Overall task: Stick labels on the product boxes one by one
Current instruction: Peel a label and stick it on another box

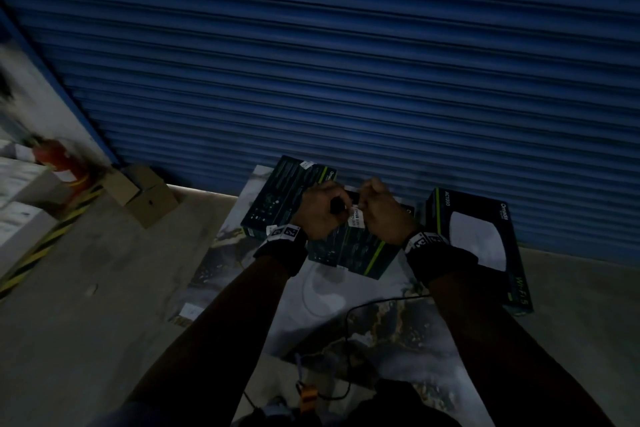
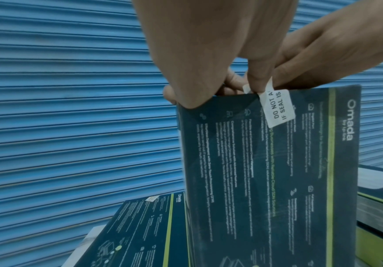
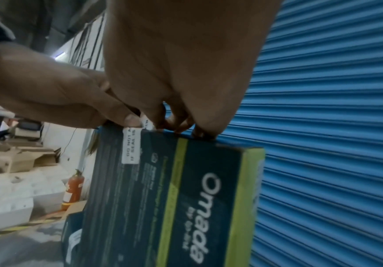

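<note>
A dark Omada product box (image 1: pixel 356 250) (image 2: pixel 265 180) (image 3: pixel 163 198) stands tilted up on its edge on a marbled sheet (image 1: pixel 329 305). A white seal label (image 1: pixel 356 218) (image 2: pixel 277 108) (image 3: pixel 131 146) folds over its top edge. My left hand (image 1: pixel 329 204) (image 2: pixel 208 94) grips that top edge, one fingertip (image 2: pixel 257 81) pressing the label. My right hand (image 1: pixel 367 208) (image 3: pixel 176 126) pinches the label's free end at the same edge. A labelled box (image 1: pixel 287 194) (image 2: pixel 144 225) lies flat to the left. Another box (image 1: pixel 474 239) lies to the right.
A blue roller shutter (image 1: pixel 346 45) closes off the space right behind the boxes. A brown carton (image 1: pixel 140 196) and a red fire extinguisher (image 1: pixel 59 158) (image 3: pixel 74 187) stand at the left by yellow-black floor tape (image 1: pixel 45 243). A black cable (image 1: pixel 349 322) crosses the sheet near me.
</note>
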Motion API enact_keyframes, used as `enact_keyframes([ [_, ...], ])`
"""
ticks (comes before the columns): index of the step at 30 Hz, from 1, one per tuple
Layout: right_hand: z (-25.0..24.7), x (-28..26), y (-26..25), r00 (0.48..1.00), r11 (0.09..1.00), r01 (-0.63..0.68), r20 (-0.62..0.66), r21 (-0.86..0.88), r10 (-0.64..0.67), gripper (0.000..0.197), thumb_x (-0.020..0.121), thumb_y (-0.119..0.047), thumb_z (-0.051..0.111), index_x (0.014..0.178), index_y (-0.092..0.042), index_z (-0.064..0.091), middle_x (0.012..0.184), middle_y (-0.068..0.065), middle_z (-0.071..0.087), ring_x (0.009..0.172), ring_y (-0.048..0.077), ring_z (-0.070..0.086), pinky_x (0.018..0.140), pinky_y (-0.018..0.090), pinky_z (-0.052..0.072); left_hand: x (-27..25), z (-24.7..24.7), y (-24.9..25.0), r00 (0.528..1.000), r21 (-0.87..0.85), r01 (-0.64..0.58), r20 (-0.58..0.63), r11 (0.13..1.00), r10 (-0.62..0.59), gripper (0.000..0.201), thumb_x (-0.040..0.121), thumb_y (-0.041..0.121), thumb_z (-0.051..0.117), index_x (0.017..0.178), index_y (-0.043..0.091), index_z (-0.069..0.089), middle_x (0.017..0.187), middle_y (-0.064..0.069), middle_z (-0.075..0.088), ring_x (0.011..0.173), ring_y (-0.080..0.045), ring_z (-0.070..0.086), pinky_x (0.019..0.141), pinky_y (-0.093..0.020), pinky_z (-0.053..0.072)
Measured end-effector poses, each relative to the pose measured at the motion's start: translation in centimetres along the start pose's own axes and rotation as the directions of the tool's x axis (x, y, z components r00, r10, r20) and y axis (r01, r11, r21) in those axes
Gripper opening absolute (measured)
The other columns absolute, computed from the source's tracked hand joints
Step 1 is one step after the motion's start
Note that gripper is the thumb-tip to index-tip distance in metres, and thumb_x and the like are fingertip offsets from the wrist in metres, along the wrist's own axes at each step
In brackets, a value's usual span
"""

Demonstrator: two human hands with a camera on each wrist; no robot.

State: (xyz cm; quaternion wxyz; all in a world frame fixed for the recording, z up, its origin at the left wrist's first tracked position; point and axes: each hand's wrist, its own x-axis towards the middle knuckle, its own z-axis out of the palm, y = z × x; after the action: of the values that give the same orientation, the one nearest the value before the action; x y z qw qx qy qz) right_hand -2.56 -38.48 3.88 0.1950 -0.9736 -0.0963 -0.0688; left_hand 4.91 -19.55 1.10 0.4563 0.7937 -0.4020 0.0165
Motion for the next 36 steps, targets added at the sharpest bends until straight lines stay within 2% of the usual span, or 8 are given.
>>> enact_keyframes([
  [6,0.1,0.0,0.1,0.997,0.992,-0.076,0.006,0.100,0.076,0.016,0.096,0.006,0.050,0.110,0.009,0.056,0.120,0.024,0.047,0.105,0.035,0.047,0.084,0.026,0.031,0.3,0.1,-0.1,0.999,0.024,0.046,0.026,0.999,-0.046,0.032,0.085,0.025,0.075,0.114,0.011,0.070,0.111,-0.007,0.062,0.100,-0.024,0.064,0.089,-0.038,0.054],
  [10,0.2,-0.3,0.5,1.000,0.985,0.007,0.020,0.174,-0.010,0.007,0.096,0.008,0.044,0.095,0.006,0.051,0.109,0.019,0.047,0.097,0.033,0.049,0.085,0.028,0.035,0.3,0.4,-0.3,1.000,0.026,0.016,0.019,1.000,-0.017,0.028,0.086,0.024,0.074,0.112,0.012,0.075,0.114,-0.009,0.062,0.101,-0.025,0.065,0.091,-0.040,0.055],
  [15,0.5,-0.5,0.9,0.998,0.981,0.059,-0.031,0.187,-0.055,0.011,0.102,-0.002,0.039,0.098,0.001,0.049,0.105,0.017,0.043,0.089,0.018,0.042,0.079,0.027,0.038,0.6,0.3,-0.4,1.000,0.035,-0.008,0.001,0.999,0.008,0.020,0.084,0.022,0.076,0.104,0.017,0.078,0.110,-0.007,0.061,0.099,-0.025,0.065,0.091,-0.039,0.054],
  [20,0.8,-0.8,1.1,0.991,0.983,0.118,-0.079,0.144,-0.108,0.028,0.102,-0.018,0.029,0.098,-0.003,0.053,0.111,0.009,0.044,0.094,0.025,0.046,0.086,0.037,0.045,0.8,0.5,-0.4,1.000,0.030,-0.001,-0.004,1.000,0.001,0.013,0.083,0.027,0.076,0.094,0.020,0.079,0.107,-0.003,0.062,0.099,-0.023,0.065,0.092,-0.040,0.054],
  [25,1.1,-1.0,1.2,0.985,0.967,0.013,-0.170,0.253,0.031,0.021,0.105,-0.008,0.044,0.121,-0.001,0.055,0.123,0.007,0.048,0.113,0.018,0.049,0.104,0.034,0.041,1.0,0.2,-0.3,1.000,0.021,0.025,0.006,0.999,-0.025,0.010,0.085,0.025,0.079,0.093,0.020,0.079,0.109,-0.002,0.062,0.102,-0.022,0.064,0.094,-0.039,0.052],
  [29,1.6,-2.3,2.6,0.996,0.986,-0.004,-0.082,0.170,0.018,0.058,0.094,-0.037,0.065,0.144,-0.016,0.045,0.144,0.003,0.044,0.134,0.019,0.044,0.113,0.031,0.037,1.2,0.2,-0.3,0.998,-0.041,0.053,0.030,0.998,-0.052,0.013,0.085,0.033,0.074,0.094,0.023,0.078,0.110,-0.001,0.062,0.103,-0.019,0.064,0.096,-0.039,0.052],
  [32,2.1,-2.7,3.0,0.994,0.992,0.031,-0.106,0.125,-0.018,0.062,0.089,-0.030,0.073,0.143,-0.017,0.046,0.142,0.006,0.047,0.133,0.022,0.046,0.112,0.038,0.042,1.3,0.2,-0.6,0.996,-0.068,0.057,0.066,0.996,-0.052,0.014,0.087,0.039,0.072,0.094,0.027,0.075,0.106,0.003,0.064,0.101,-0.016,0.064,0.094,-0.041,0.053],
  [36,1.9,-2.6,2.5,0.987,0.984,0.021,-0.161,0.178,0.008,0.037,0.093,-0.030,0.071,0.125,-0.020,0.057,0.130,0.002,0.055,0.121,0.020,0.054,0.101,0.040,0.048,1.5,-0.1,-0.3,0.994,-0.091,0.047,0.102,0.995,-0.038,0.010,0.091,0.038,0.070,0.094,0.028,0.072,0.096,0.010,0.068,0.092,-0.012,0.067,0.082,-0.043,0.056],
])
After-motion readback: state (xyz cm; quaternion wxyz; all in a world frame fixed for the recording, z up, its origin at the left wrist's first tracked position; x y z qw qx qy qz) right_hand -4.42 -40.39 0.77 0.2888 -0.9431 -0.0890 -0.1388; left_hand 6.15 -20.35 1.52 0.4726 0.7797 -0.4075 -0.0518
